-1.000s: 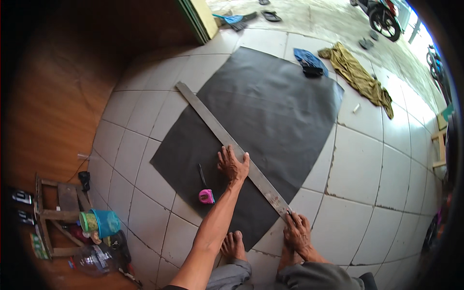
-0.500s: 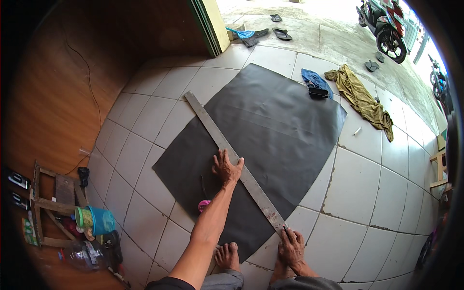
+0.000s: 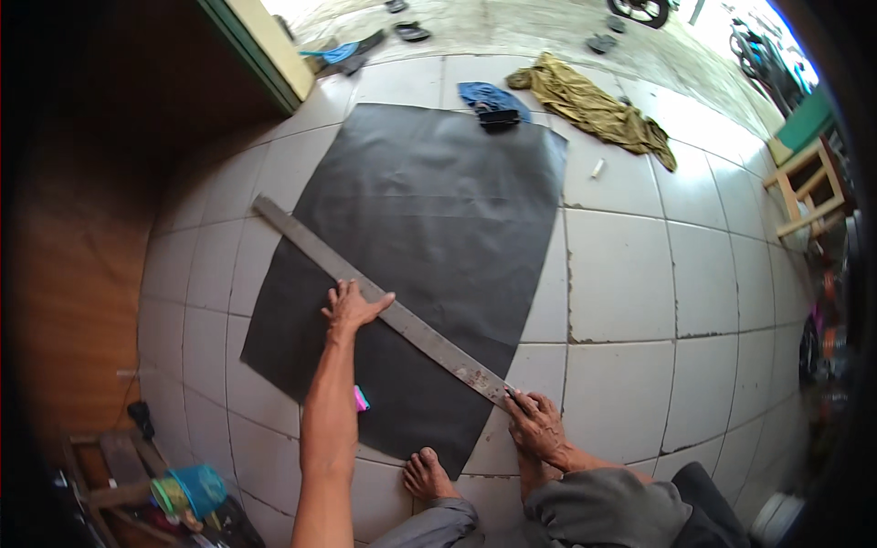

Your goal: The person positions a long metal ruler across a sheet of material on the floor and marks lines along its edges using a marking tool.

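A large dark grey sheet (image 3: pixel 438 219) lies flat on the tiles, with a long metal straightedge (image 3: pixel 411 333) slanting across it. My left hand (image 3: pixel 352 310) presses on the straightedge near its middle, fingers spread and thumb stretched over the metal. At the near right end, my right hand (image 3: pixel 539 425) is closed around a slim dark tool (image 3: pixel 519 399), whose kind I cannot make out. Its tip is close to the straightedge's end by the sheet's edge. A small pink object (image 3: pixel 362 399) rests on the sheet, partly behind my left forearm.
My bare foot (image 3: pixel 429 475) is at the sheet's near corner. A black item (image 3: pixel 499 120) and blue cloth (image 3: pixel 489 95) lie at the far edge. Beyond are an olive cloth (image 3: pixel 594 105) and a small white stick (image 3: pixel 597 168). A wooden stool (image 3: pixel 813 192) stands right, a blue container (image 3: pixel 203 489) lower left.
The view has swung to the right, so the scene sits further left. Both hands keep about the same places on the straightedge; more of the pink object's side shows.
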`<state>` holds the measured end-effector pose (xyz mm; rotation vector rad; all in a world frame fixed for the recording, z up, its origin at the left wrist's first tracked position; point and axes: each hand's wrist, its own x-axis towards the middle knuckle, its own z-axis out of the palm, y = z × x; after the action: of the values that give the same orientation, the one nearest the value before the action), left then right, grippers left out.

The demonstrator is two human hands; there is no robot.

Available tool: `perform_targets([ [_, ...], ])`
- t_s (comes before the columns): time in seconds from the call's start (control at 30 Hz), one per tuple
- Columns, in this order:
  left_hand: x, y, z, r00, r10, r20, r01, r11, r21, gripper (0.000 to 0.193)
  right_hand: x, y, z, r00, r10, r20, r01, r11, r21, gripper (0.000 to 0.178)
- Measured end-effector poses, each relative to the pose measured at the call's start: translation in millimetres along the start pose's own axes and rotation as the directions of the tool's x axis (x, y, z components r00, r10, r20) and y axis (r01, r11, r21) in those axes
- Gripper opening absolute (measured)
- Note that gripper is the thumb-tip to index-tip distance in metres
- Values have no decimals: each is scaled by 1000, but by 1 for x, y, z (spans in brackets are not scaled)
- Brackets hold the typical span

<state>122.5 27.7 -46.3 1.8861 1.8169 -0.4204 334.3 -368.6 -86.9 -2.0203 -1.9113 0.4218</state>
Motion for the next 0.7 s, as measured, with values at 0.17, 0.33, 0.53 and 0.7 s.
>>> perform_targets([
  [0.17, 1, 3, 11, 995, 7, 96, -22, 988, 152, 144, -5, 3, 0, 1000, 14, -20, -14, 1000, -13, 61],
  [0.33, 2, 11, 18, 1000, 1, 31, -6, 987, 161, 147, -5, 4, -3, 1000, 1, -18, -2, 1000, -26, 62],
  [0.53, 0, 1, 17, 998, -47, -36, 48, 998, 29, 151, 0, 5, -6, 996, -14, 87, 8, 998, 63, 72],
  [0.7, 2, 9, 15, 997, -61, 42, 61, 998, -2, 151, 46, 16, -44, 973, -13, 229, -82, 913, 400, 91],
])
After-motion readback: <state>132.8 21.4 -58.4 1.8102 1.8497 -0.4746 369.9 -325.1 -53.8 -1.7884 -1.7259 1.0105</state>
